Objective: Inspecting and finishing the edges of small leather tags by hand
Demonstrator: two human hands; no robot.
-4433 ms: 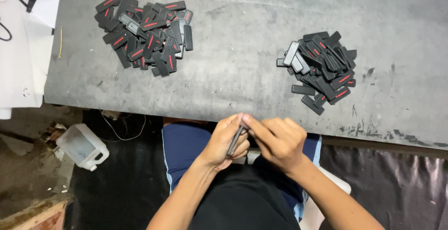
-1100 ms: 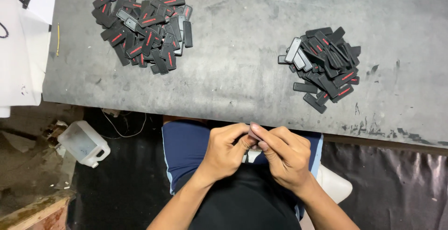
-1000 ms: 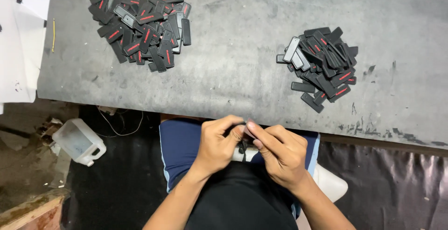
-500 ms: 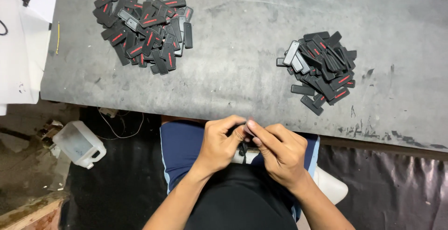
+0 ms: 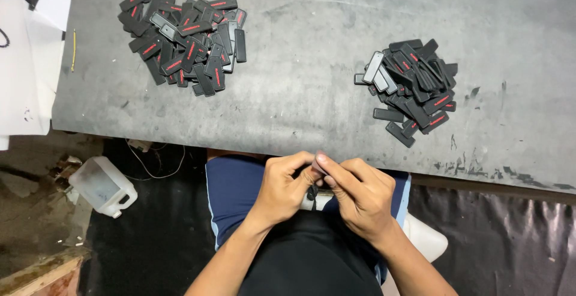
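Note:
Both hands meet over my lap, below the front edge of the grey table. My left hand and my right hand pinch one small black flat piece between their fingertips; most of it is hidden by the fingers. On the table's far left lies a pile of black rectangular tags with red stripes. A smaller pile of the same black tags lies on the right, nearer to my right hand.
A white translucent plastic jug lies on the floor at the lower left, with loose wires beside it. White sheets cover the surface left of the table. A white stool edge shows under me.
The hands have stayed together over the lap, fingers shifting slightly around the small black piece. Both piles are unchanged.

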